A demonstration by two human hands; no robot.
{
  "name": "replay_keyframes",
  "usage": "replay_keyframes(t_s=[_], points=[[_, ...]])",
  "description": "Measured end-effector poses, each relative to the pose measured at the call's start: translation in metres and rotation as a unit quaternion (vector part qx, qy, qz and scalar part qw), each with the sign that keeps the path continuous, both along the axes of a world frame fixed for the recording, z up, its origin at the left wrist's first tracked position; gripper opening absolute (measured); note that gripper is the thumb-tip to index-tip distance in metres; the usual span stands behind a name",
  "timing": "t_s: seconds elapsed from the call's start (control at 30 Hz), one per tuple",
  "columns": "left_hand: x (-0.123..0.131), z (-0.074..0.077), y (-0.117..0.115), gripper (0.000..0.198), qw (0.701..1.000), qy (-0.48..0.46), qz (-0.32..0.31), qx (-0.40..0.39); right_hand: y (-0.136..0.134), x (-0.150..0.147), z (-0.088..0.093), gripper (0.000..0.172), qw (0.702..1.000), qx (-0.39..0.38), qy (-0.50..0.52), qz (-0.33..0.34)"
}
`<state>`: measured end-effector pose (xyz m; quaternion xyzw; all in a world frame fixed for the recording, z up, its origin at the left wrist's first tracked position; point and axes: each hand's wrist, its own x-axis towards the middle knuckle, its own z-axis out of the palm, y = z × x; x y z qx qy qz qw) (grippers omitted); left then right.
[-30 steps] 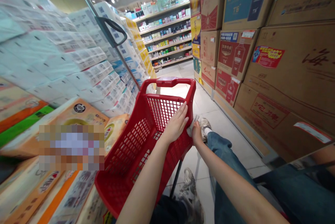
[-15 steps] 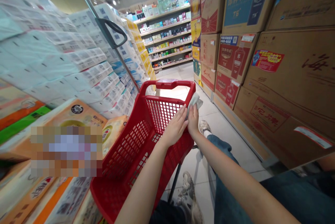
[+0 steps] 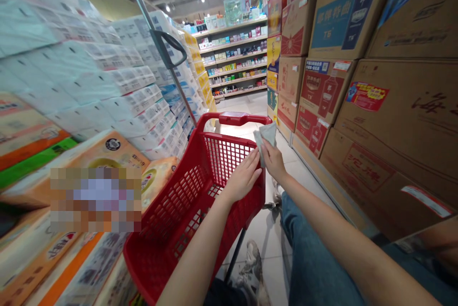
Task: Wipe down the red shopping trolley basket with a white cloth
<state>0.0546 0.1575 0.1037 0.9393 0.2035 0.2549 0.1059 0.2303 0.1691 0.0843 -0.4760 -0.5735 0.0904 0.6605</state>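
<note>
Glossy red plastic basket point(image 3: 234, 118), matt cardboard cartons point(image 3: 397, 120)

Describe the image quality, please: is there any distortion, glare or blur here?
Head view: wide-angle distortion curves the cardboard cartons and stacked tissue packs toward the edges; head view: a pixelated block covers part of a package; head view: floor tiles shine under the ceiling lights; head view: the pale tissue in the right hand looks fairly sharp.

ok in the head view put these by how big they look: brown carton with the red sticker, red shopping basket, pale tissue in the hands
Largest, too close to rank since nearness skews them:
red shopping basket
brown carton
Smallest:
pale tissue
</note>
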Motion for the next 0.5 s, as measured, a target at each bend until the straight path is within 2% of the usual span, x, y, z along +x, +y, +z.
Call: replay_keyframes(t_s=[0.07, 0.23, 0.3, 0.37, 0.5], points=[[0.0, 0.0, -0.001, 0.054, 1.0, -0.001, 0.0, 0.001, -0.006, 0.003, 0.0, 0.042, 0.999, 0.01, -0.031, 0.023], [0.0, 0.0, -0.001, 0.054, 1.0, -0.005, 0.002, 0.0, 0.029, 0.038, 0.033, 0.042, 1.0, 0.002, -0.01, -0.008], [0.0, 0.0, -0.002, 0.054, 1.0, -0.003, 0.003, -0.003, 0.033, 0.039, 0.035, 0.042, 1.0, -0.001, -0.002, -0.019], [-0.001, 0.0, -0.003, 0.054, 1.0, -0.002, 0.002, -0.005, 0.02, 0.026, 0.022, 0.042, 1.0, -0.002, 0.002, -0.019], [-0.001, 0.001, -0.004, 0.054, 1.0, 0.0, -0.006, -0.005, -0.02, -0.023, -0.022, 0.049, 0.999, -0.019, 0.043, 0.006]])
